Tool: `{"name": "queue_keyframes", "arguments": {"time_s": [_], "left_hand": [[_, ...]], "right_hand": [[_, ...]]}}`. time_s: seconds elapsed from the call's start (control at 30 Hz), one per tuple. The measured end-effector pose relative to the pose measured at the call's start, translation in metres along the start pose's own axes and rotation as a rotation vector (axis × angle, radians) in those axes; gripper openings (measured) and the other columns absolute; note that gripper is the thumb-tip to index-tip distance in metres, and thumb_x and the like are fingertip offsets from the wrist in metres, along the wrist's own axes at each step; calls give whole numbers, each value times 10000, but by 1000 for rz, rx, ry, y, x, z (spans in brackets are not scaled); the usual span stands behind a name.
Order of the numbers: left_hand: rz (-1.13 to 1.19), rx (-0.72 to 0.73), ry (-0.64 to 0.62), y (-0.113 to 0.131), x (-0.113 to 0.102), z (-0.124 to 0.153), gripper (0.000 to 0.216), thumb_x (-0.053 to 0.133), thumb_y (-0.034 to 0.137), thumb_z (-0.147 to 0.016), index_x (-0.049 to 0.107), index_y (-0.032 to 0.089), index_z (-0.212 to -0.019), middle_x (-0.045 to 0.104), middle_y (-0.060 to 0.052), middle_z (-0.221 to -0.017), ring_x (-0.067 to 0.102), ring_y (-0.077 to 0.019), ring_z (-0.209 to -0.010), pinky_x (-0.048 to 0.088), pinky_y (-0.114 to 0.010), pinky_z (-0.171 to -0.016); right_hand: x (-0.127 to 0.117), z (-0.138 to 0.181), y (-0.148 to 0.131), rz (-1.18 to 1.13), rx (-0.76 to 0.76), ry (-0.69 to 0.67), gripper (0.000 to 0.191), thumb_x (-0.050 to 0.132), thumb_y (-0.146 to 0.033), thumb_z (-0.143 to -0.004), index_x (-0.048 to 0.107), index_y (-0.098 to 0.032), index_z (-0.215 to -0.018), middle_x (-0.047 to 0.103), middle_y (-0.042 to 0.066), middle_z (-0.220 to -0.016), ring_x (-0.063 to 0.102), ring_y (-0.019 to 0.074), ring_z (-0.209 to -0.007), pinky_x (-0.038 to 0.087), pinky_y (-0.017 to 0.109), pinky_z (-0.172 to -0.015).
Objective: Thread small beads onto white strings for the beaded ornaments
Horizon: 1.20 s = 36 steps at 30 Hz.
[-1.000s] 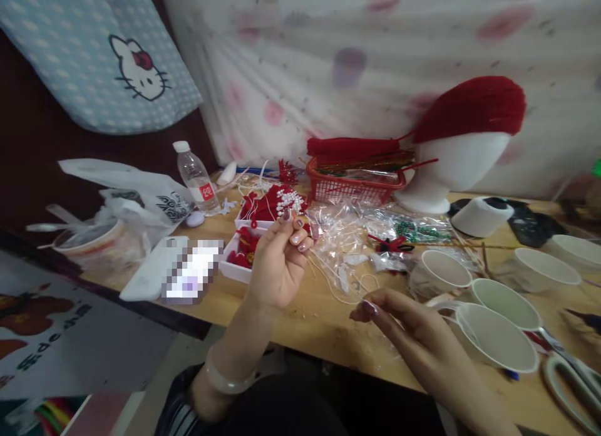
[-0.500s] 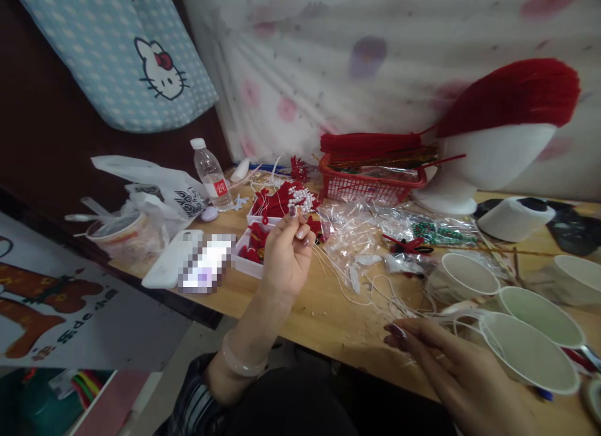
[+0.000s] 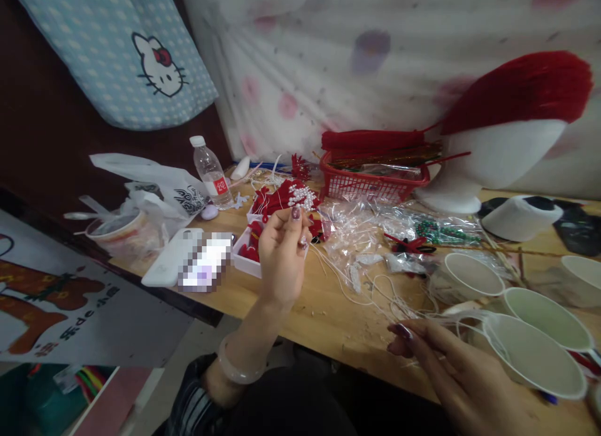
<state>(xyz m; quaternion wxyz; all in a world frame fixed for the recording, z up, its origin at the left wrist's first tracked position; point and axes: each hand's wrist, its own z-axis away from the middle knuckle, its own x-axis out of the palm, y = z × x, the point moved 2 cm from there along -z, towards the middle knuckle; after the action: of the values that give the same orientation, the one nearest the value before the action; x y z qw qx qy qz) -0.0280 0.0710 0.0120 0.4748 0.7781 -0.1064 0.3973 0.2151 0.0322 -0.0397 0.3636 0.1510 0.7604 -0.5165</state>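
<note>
— What's in the left hand (image 3: 282, 260)?
— A bunch of white beads (image 3: 303, 198), pinched in its fingers and held up above the white tray (image 3: 244, 265) toward the left end of the tabletop (image 3: 328, 320).
— And the right hand (image 3: 451, 373)?
— It rests near the front edge, beside the paper cups (image 3: 539, 361). Its fingers are close together on the white thread (image 3: 375, 298); whether they grip it, I cannot tell.
</note>
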Motion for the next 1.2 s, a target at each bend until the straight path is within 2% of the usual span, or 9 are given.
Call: {"name": "queue_keyframes", "arguments": {"time_s": [0.23, 0.37, 0.57, 0.73, 0.97, 1.07, 1.13, 1.2], "left_hand": [[-251, 115, -64, -3, -1, 10, 119, 700, 296, -884, 663, 198, -826, 631, 5, -732, 516, -95, -640, 411, -221, -621], [-291, 142, -61, -2, -2, 11, 114, 682, 295, -895, 657, 204, -831, 636, -6, -743, 537, -112, -663, 421, -241, -634], [-327, 171, -63, -1, -2, 11, 98, 657, 279, -907, 653, 208, -840, 639, -6, -759, 564, -120, -702, 450, -250, -691], [-300, 154, -115, -3, 0, 15, 81, 650, 243, -906, 646, 209, -833, 647, -3, -767, 578, -120, -715, 461, -250, -723], [-345, 85, -106, -4, 2, 20, 94, 657, 259, -907, 624, 196, -845, 640, 9, -770, 576, -105, -724, 453, -224, -709], [-445, -80, -282, -5, 10, 23, 100, 660, 248, -894, 616, 177, -839, 648, 2, -769, 597, -112, -733, 473, -232, -716], [-519, -254, -468, -10, 15, 27, 122, 673, 253, -881, 622, 159, -822, 648, -11, -772, 608, -124, -748, 481, -248, -730], [-553, -417, -610, -16, 16, 32, 139, 689, 261, -869, 628, 146, -818, 647, -20, -782, 614, -132, -762, 481, -263, -752]], "right_hand": [[2, 4, -2, 4, -2, 64, 328, 481, -437, -968, 661, -230, -789, 733, 56, -756, 721, 193, -690, 574, 234, -633], [3, 3, -1, 11, -55, 38, 289, 486, -381, -972, 658, -240, -789, 729, 24, -721, 724, 166, -658, 556, 194, -599], [6, 3, -2, 26, -71, 46, 315, 480, -377, -979, 659, -232, -765, 734, 34, -725, 727, 164, -648, 550, 184, -594], [9, 6, -8, -54, -2, 123, 378, 483, -424, -975, 629, -232, -684, 685, 5, -630, 669, 144, -549, 501, 182, -527], [17, 8, -12, -120, 170, 238, 563, 480, -521, -967, 532, -210, -500, 536, -12, -465, 508, 115, -428, 403, 228, -477], [16, 1, -19, -166, 161, 445, 471, 572, -529, -924, 607, -209, -580, 607, -8, -543, 553, 122, -498, 430, 230, -531], [15, -7, -26, -238, 111, 585, 307, 649, -495, -889, 696, -218, -764, 704, 8, -704, 637, 143, -621, 481, 225, -597], [16, -16, -33, -327, 56, 663, 222, 712, -432, -857, 722, -231, -950, 748, 29, -898, 690, 164, -766, 537, 239, -708]]}}
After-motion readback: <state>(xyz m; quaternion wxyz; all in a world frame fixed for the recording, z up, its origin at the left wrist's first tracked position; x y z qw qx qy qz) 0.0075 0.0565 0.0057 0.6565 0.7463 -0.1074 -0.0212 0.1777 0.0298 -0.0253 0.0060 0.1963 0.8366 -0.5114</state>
